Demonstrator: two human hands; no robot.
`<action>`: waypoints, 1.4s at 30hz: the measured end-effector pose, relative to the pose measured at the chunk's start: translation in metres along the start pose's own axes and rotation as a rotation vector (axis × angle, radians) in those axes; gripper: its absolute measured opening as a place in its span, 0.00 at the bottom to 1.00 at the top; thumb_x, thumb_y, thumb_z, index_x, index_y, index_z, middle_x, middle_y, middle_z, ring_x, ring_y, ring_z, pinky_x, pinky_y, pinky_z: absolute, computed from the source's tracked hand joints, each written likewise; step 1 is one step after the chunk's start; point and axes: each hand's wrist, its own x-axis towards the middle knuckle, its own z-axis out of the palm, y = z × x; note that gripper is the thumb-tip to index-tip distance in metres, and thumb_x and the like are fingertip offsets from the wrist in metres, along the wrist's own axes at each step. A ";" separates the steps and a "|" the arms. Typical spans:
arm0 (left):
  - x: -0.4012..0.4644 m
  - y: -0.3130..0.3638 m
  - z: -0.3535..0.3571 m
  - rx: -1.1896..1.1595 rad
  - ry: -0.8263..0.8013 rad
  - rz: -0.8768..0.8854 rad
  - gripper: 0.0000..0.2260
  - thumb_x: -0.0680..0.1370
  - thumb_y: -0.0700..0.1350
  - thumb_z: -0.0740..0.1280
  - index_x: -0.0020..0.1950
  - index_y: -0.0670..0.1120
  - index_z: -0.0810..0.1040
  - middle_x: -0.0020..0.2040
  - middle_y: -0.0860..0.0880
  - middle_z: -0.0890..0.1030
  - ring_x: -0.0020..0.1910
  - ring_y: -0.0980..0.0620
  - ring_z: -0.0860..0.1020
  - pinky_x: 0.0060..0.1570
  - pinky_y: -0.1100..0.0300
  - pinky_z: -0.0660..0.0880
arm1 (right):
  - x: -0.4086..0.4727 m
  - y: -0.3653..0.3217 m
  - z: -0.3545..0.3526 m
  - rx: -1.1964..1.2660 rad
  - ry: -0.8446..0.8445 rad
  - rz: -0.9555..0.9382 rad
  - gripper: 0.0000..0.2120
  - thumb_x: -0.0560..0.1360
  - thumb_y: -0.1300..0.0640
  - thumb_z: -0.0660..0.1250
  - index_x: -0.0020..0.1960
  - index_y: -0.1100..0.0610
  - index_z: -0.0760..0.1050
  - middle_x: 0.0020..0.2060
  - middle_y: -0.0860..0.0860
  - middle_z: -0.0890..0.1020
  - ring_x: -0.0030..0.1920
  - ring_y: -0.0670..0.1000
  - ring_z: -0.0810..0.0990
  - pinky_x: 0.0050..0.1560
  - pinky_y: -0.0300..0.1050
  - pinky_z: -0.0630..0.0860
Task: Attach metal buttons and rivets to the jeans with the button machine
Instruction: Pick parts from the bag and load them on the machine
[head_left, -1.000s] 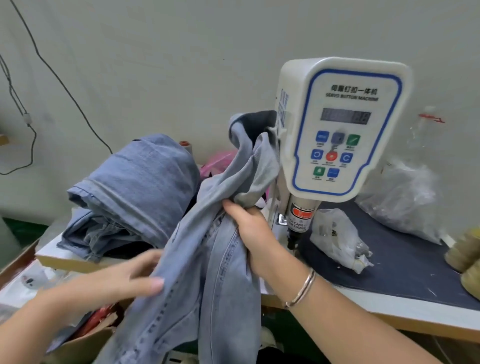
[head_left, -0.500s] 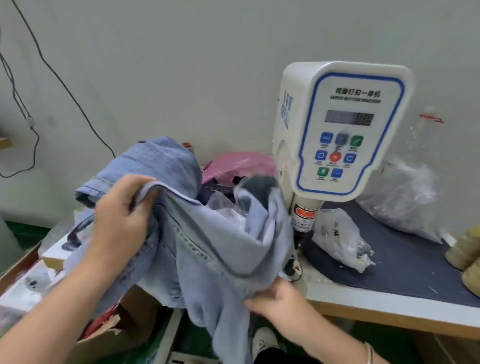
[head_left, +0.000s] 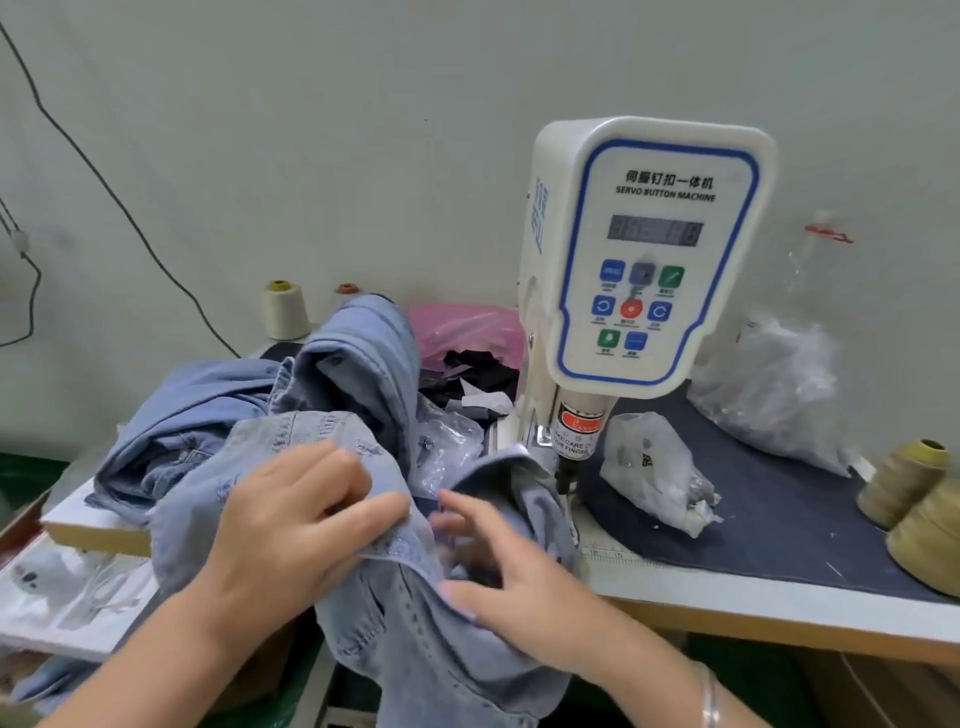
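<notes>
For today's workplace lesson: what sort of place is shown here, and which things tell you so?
Most likely a garment factory workstation. A servo button machine stands on the table, denim jeans are piled beside it, and thread cones sit nearby.

One button machine (head_left: 644, 260) on the surface (head_left: 779, 587). Two hands: left hand (head_left: 291, 525), right hand (head_left: 498, 577). Four thread cones: pale cone (head_left: 284, 310), red-capped cone (head_left: 347, 290) mostly hidden, two tan cones (head_left: 901, 480) (head_left: 930, 535). Three plastic bags: pink bag (head_left: 462, 325), small clear bag (head_left: 654, 467), large clear bag (head_left: 774, 384). Jeans (head_left: 395, 623): at least two pairs; the pile (head_left: 208, 410) is too bunched to count surely.
</notes>
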 end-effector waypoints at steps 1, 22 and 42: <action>-0.001 0.002 0.003 0.003 -0.011 0.005 0.08 0.83 0.47 0.56 0.50 0.48 0.74 0.39 0.50 0.66 0.29 0.47 0.69 0.27 0.55 0.67 | 0.007 0.002 0.007 0.032 -0.057 0.054 0.34 0.62 0.40 0.67 0.65 0.30 0.59 0.49 0.30 0.78 0.47 0.31 0.76 0.51 0.28 0.70; 0.055 -0.036 0.056 -0.673 -0.604 -0.942 0.29 0.68 0.77 0.59 0.59 0.59 0.74 0.54 0.66 0.76 0.51 0.72 0.75 0.47 0.73 0.67 | 0.007 0.013 0.031 0.816 0.490 0.092 0.21 0.73 0.69 0.63 0.63 0.54 0.74 0.42 0.54 0.86 0.43 0.48 0.84 0.39 0.37 0.77; 0.069 -0.109 0.113 -0.261 0.090 -1.329 0.08 0.78 0.37 0.59 0.48 0.46 0.76 0.44 0.47 0.77 0.47 0.47 0.74 0.41 0.59 0.64 | 0.007 0.002 0.040 0.991 0.611 0.155 0.23 0.72 0.76 0.58 0.58 0.56 0.76 0.29 0.58 0.81 0.27 0.49 0.78 0.27 0.33 0.73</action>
